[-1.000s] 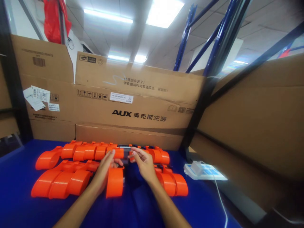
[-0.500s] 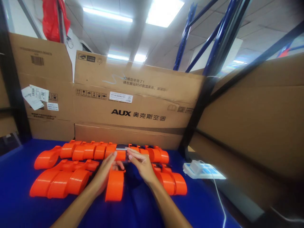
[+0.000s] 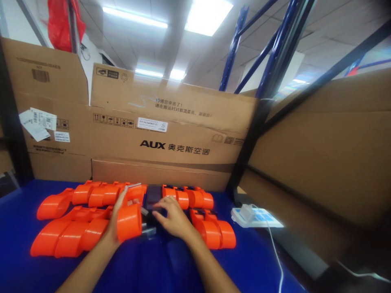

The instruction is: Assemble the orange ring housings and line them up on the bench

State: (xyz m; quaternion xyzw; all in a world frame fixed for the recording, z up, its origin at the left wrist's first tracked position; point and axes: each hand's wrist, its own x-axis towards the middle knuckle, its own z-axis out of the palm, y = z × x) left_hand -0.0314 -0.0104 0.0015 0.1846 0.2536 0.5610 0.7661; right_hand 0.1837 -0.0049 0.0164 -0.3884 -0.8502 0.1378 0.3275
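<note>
Lying at left: orange pieces in two overlapping rows on the blue table, their backs partly hidden.
Left hand: clamped on an orange ring, before the rows; the ring covers some fingers.
Between hands: greyish parts, too blurred to name.
Dark block: beyond the right hand, lower end hard to see.
Right hand: thumb and forefinger slightly apart; I cannot tell whether they pinch something.
Far right: white power strip, its cord cut off below.
</note>
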